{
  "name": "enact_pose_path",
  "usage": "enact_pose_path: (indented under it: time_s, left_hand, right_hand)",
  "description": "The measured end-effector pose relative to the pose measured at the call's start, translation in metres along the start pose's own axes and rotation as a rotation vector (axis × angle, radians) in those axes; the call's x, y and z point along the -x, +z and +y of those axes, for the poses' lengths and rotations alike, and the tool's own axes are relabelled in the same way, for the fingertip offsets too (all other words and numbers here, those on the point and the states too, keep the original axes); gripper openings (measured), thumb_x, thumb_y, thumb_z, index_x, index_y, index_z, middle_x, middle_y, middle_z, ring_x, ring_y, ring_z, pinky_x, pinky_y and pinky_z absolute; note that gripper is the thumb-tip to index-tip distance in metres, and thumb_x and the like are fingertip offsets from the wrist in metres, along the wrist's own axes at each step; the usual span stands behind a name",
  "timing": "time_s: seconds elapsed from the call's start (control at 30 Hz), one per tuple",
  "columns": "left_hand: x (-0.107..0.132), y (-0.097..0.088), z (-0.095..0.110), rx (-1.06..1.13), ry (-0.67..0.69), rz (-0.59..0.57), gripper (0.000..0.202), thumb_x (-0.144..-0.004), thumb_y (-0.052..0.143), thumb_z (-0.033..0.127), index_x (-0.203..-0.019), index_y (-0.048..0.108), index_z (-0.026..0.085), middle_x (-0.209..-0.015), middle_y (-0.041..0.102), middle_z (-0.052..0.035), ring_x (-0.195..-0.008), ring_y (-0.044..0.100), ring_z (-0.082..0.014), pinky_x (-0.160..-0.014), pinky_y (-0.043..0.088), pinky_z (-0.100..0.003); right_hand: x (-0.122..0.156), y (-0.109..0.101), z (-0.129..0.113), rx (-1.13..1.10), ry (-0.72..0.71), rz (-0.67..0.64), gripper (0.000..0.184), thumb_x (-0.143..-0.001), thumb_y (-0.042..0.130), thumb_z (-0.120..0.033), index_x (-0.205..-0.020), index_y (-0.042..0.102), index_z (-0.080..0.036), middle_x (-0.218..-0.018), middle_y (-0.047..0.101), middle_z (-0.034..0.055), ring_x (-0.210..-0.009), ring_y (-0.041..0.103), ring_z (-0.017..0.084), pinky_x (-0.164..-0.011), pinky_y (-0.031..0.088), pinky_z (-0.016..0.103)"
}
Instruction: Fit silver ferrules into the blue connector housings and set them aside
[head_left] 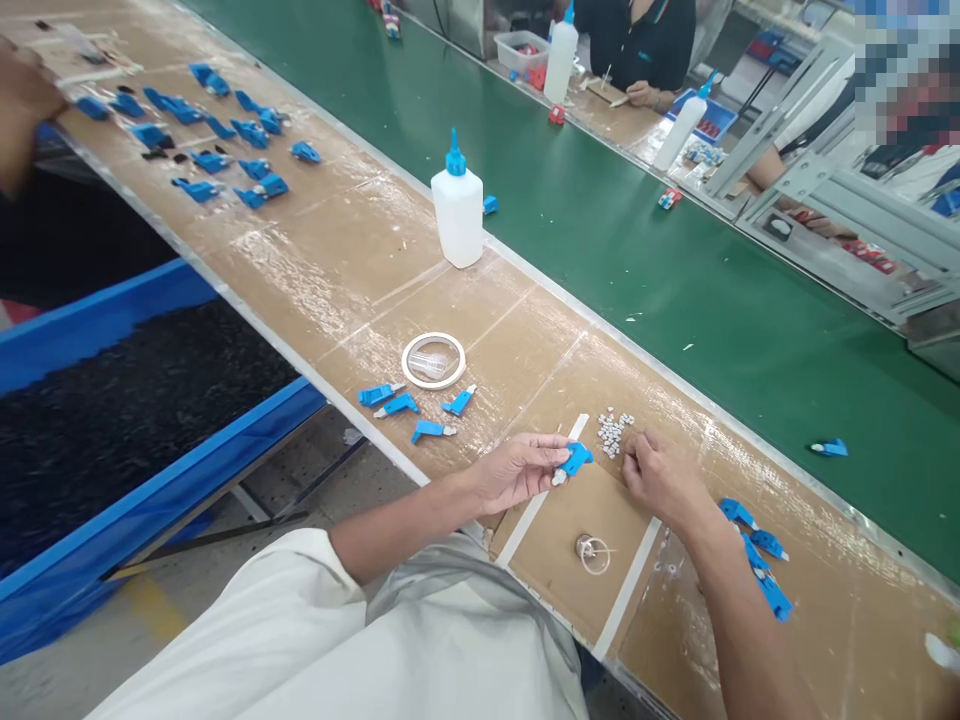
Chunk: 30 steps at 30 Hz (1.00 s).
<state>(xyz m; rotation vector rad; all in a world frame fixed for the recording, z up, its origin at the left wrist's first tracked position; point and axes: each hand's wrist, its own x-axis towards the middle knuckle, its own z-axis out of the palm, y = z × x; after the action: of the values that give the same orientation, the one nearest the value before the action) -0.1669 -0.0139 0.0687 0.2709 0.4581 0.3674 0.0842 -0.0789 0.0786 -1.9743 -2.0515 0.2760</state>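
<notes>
My left hand (525,468) pinches a blue plastic part (576,459) with a pale tip, held just above the cardboard-covered bench. At the edge of a pile of small grey pieces (613,434) is my right hand (664,478), its fingers curled together; whether they hold a piece is hidden. Below the hands stands a small clear cup (593,555) with a thin stick in it. Several more blue parts (429,430) lie to the left of my left hand, and another group (759,560) rests beside my right forearm.
A white tape roll (433,361) and a white bottle with a blue nozzle (457,210) stand on the bench. Beyond runs a green conveyor belt (570,240). A blue-rimmed bin (135,430) of dark pieces is at left. Other people's hands work at the far side and far left.
</notes>
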Motion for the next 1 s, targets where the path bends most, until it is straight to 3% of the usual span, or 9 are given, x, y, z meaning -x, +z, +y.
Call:
enact_pose_path:
  time_s: [0.17, 0.33, 0.43, 0.67, 0.8, 1.0]
  left_hand:
    - [-0.001, 0.004, -0.002, -0.004, 0.002, -0.016, 0.016, -0.079, 0.077, 0.012, -0.093, 0.073, 0.006, -0.075, 0.062, -0.0050, -0.063, 0.056, -0.0061, -0.059, 0.046, -0.014]
    - [-0.002, 0.010, -0.009, -0.016, -0.017, -0.039, 0.014, -0.078, 0.078, 0.013, -0.090, 0.073, 0.007, -0.076, 0.061, -0.0048, -0.064, 0.055, -0.0063, -0.059, 0.047, -0.013]
    - [-0.001, 0.014, -0.012, -0.025, -0.031, -0.048, 0.019, -0.075, 0.080, 0.013, -0.091, 0.073, 0.005, -0.078, 0.062, -0.0053, -0.063, 0.057, -0.0059, -0.061, 0.049, -0.013]
    - [0.002, 0.022, -0.018, -0.073, -0.072, -0.058, 0.020, -0.076, 0.080, 0.015, -0.093, 0.074, 0.006, -0.082, 0.066, -0.0066, -0.064, 0.060, -0.0061, -0.062, 0.050, -0.013]
    - [0.003, 0.024, -0.023, -0.077, -0.067, -0.088, 0.015, -0.077, 0.079, 0.014, -0.089, 0.074, 0.008, -0.080, 0.064, -0.0058, -0.065, 0.058, -0.0065, -0.060, 0.049, -0.013]
    - [0.003, 0.024, -0.028, -0.063, -0.080, -0.119, 0.019, -0.075, 0.079, 0.014, -0.091, 0.074, 0.005, -0.083, 0.063, -0.0065, -0.064, 0.055, -0.0057, -0.061, 0.049, -0.014]
  right_hand:
    - [0.019, -0.017, -0.005, -0.141, 0.102, 0.066, 0.012, -0.083, 0.054, -0.028, -0.076, 0.061, -0.021, -0.065, 0.064, 0.0019, -0.057, 0.059, 0.016, -0.056, 0.048, 0.027]
    - [0.051, -0.018, -0.027, -0.736, 0.346, 0.175, 0.022, -0.081, 0.070, -0.041, -0.081, 0.071, -0.019, -0.072, 0.069, 0.0026, -0.053, 0.064, 0.015, -0.052, 0.056, 0.028]
    - [0.070, -0.011, -0.040, -0.919, 0.397, 0.258, 0.022, -0.076, 0.079, -0.040, -0.078, 0.076, -0.018, -0.072, 0.069, 0.0030, -0.053, 0.065, 0.016, -0.051, 0.057, 0.028]
    - [0.101, -0.002, -0.061, -1.135, 0.344, 0.435, 0.012, -0.075, 0.084, -0.030, -0.079, 0.078, -0.020, -0.073, 0.068, 0.0049, -0.059, 0.067, 0.018, -0.047, 0.053, 0.026]
    - [0.104, -0.005, -0.077, -1.242, 0.268, 0.522, 0.005, -0.081, 0.079, -0.027, -0.079, 0.077, -0.023, -0.071, 0.062, 0.0020, -0.054, 0.064, 0.014, -0.042, 0.047, 0.022]
    - [0.108, -0.004, -0.086, -1.252, 0.295, 0.595, 0.006, -0.082, 0.078, -0.028, -0.081, 0.077, -0.022, -0.070, 0.059, 0.0014, -0.051, 0.060, 0.011, -0.040, 0.042, 0.020]
